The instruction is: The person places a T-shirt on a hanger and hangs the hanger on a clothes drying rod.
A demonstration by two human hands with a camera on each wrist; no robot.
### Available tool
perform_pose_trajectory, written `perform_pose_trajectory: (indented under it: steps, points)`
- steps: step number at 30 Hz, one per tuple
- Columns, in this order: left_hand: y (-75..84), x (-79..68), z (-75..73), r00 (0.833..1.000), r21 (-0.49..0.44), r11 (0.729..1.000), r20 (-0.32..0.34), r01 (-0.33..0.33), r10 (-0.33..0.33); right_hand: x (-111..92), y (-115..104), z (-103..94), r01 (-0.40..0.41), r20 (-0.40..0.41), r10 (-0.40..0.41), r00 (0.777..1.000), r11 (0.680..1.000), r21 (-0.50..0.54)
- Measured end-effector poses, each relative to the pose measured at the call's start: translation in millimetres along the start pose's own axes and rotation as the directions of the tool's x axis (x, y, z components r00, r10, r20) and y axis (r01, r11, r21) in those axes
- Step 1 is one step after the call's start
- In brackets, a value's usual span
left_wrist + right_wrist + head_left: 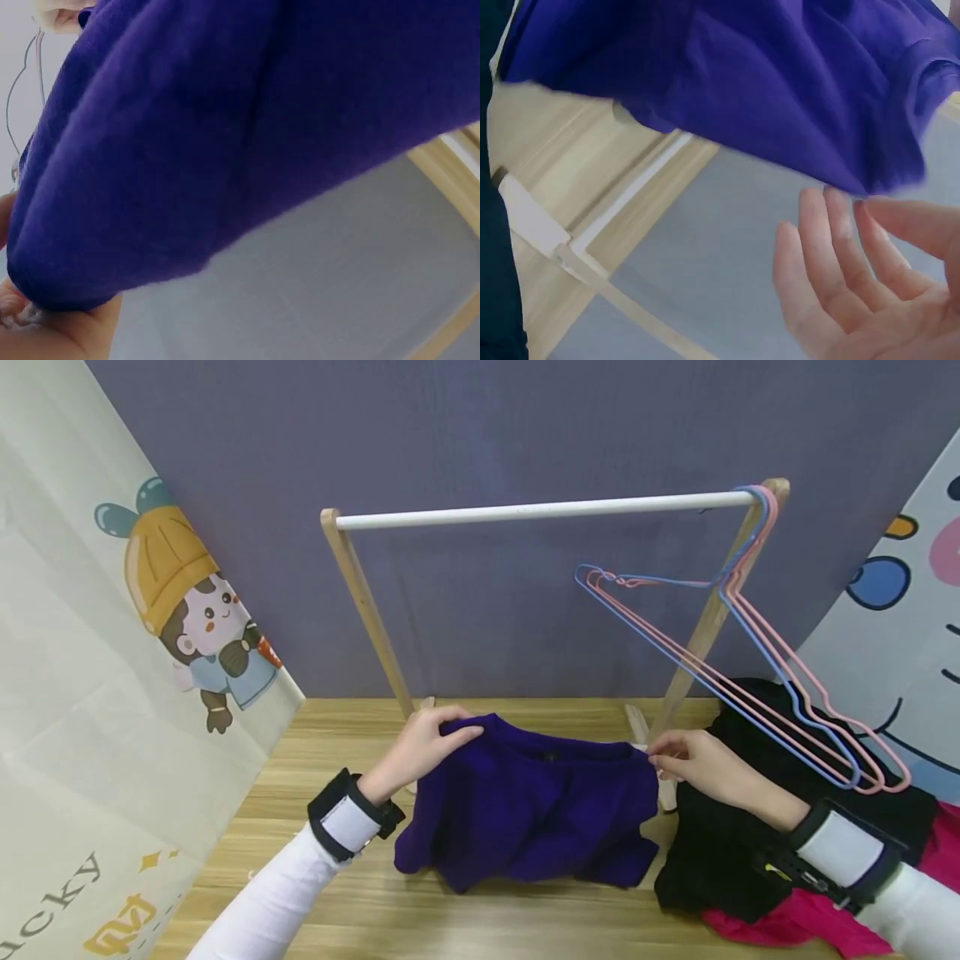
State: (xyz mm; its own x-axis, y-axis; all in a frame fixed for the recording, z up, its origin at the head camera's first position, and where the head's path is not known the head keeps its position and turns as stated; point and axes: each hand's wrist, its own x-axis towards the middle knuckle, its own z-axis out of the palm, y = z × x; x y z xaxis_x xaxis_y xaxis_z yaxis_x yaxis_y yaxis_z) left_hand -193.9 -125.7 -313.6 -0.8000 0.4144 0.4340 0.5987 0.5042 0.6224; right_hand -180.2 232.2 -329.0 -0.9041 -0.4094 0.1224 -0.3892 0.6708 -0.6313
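A dark purple knit top (532,818) hangs between my two hands, its neckline upward, above the wooden surface. My left hand (427,745) grips its left shoulder between thumb and fingers. At the opposite shoulder, my right hand (701,764) pinches the edge with thumb and fingertip. In the right wrist view the purple cloth (780,97) comes to a corner at the right hand's fingertips (859,206), the other fingers spread apart. The left wrist view is mostly filled by the purple cloth (172,150), which hides most of the left hand (67,330).
A clothes rack with a white bar (525,512) and wooden legs stands behind the top. Several pink and blue hangers (757,652) hang at its right end. Beneath them lie black clothing (712,860) and pink clothing (810,918) on the wooden surface (352,902).
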Motion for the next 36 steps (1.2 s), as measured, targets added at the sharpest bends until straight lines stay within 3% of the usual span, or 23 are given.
perform_pose_trajectory:
  steps: [4, 6, 8, 13, 15, 18, 21, 25, 28, 36]
  points:
    - [-4.5, -3.0, 5.5, 1.0, 0.018, 1.0, -0.002, -0.024, 0.024, -4.1, -2.8, -7.3, 0.0, -0.114, -0.011, 0.993, 0.995, -0.099]
    - [-6.3, -4.1, 7.4, 0.999, 0.03, 0.999, -0.01, -0.045, 0.045, -6.5, -5.4, -12.5, 0.03, -0.226, -0.069, 0.972, 0.985, -0.171]
    - [-8.3, -5.3, 8.8, 0.998, 0.042, 0.998, -0.018, -0.057, 0.057, -8.5, -8.5, -18.2, 0.06, -0.344, -0.148, 0.927, 0.965, -0.254]
    - [-13.6, -7.9, 11.2, 0.993, 0.066, 0.992, -0.051, -0.105, 0.109, -16.1, -19.7, -36.8, 0.056, -0.565, -0.26, 0.783, 0.934, -0.352]
    - [-14.9, -9.3, 11.4, 0.989, 0.078, 0.988, -0.064, -0.131, 0.136, -19.7, -23.8, -45.3, 0.044, -0.613, -0.27, 0.743, 0.933, -0.357]
    - [-16.6, -11.4, 11.3, 0.984, 0.096, 0.984, -0.078, -0.15, 0.157, -23.9, -24.4, -56.2, 0.011, -0.652, -0.266, 0.71, 0.93, -0.368]
    - [-17.8, -14.2, 10.9, 0.985, 0.104, 0.984, -0.081, -0.145, 0.154, -27.1, -20.3, -63.1, -0.072, -0.658, -0.217, 0.721, 0.921, -0.382]
    - [-19.4, -17.7, 10.0, 0.986, 0.109, 0.985, -0.081, -0.137, 0.146, -30.2, -13.1, -67.7, -0.172, -0.644, -0.137, 0.753, 0.903, -0.393]
    - [-20.7, -20.3, 9.2, 0.988, 0.11, 0.986, -0.077, -0.128, 0.136, -32.1, -8.4, -69.2, -0.197, -0.638, -0.105, 0.763, 0.902, -0.385]
    - [-21.9, -25.4, 7.5, 0.993, 0.108, 0.99, -0.067, -0.086, 0.094, -32.6, -0.2, -72.0, -0.178, -0.644, -0.146, 0.751, 0.895, -0.41]
